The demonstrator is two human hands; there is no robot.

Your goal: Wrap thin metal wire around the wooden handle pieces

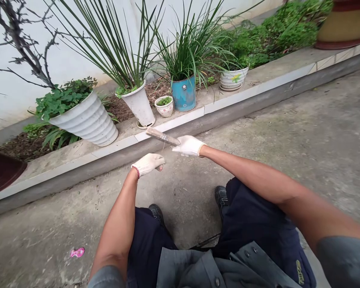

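At twelve o'clock from the right hand (189, 145), a blue pot (184, 96) holds grassy leaves (183, 56); at ten, a white pot (140, 106) holds long blades (115, 46). That hand grips a strand-wound stick (163, 137) pointing toward the tiled ledge (228, 103). The left hand (149, 164), at eight, is curled, its hold unclear. Concrete (294, 128) spreads wide toward three.

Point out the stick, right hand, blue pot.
Stick (163, 137): head view, middle of its length.
Right hand (191, 145): head view, its gloved middle.
Blue pot (184, 96): head view, front wall.
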